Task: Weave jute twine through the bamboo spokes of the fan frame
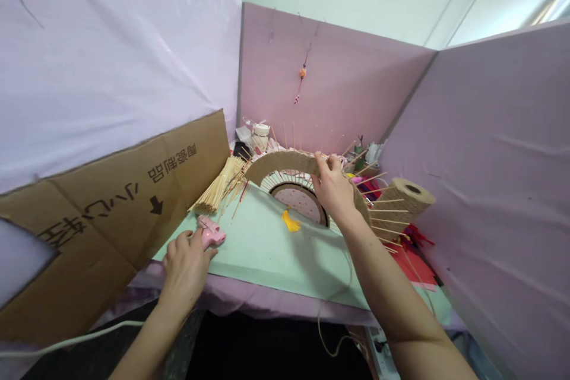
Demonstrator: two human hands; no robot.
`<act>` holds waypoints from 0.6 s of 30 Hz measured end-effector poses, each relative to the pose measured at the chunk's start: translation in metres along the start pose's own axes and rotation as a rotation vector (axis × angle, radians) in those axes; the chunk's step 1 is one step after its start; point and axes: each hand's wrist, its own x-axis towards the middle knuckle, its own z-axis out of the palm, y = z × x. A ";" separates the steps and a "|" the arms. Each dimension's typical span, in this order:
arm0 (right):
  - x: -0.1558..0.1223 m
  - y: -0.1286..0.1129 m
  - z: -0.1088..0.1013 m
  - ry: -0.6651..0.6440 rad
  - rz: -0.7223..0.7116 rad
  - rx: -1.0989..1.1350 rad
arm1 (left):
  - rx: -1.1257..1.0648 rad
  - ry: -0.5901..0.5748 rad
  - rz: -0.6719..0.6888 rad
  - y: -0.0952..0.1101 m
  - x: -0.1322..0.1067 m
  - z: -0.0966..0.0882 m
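Note:
My left hand [186,264] is closed round a pink glue gun [211,233] that lies at the near left edge of the pale green mat [262,249]. My right hand [333,186] grips the twine-wrapped rim of a fan-shaped frame [285,164] with thin wooden sticks radiating from a round hub. The frame stands tilted on the mat. A yellow tassel [290,221] lies below it.
A bundle of wooden sticks [220,185] lies left of the frame. A spool of jute twine [407,196] sits at the right, its strand trailing off the table edge. A cardboard sheet [111,214] leans at the left. Pink partition walls enclose the desk; clutter fills the back.

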 end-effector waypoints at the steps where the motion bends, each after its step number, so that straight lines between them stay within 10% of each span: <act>1: 0.000 0.000 0.000 -0.003 -0.001 -0.002 | 0.002 0.038 -0.002 0.005 -0.002 -0.003; 6: 0.000 -0.002 0.001 -0.013 0.001 -0.006 | -0.230 0.163 0.138 0.053 0.012 -0.036; 13: 0.005 -0.002 -0.003 -0.009 0.032 -0.070 | -0.979 0.240 0.381 0.175 0.147 -0.058; 18: 0.014 -0.005 -0.011 -0.054 0.031 -0.142 | -1.215 0.040 0.403 0.199 0.206 -0.054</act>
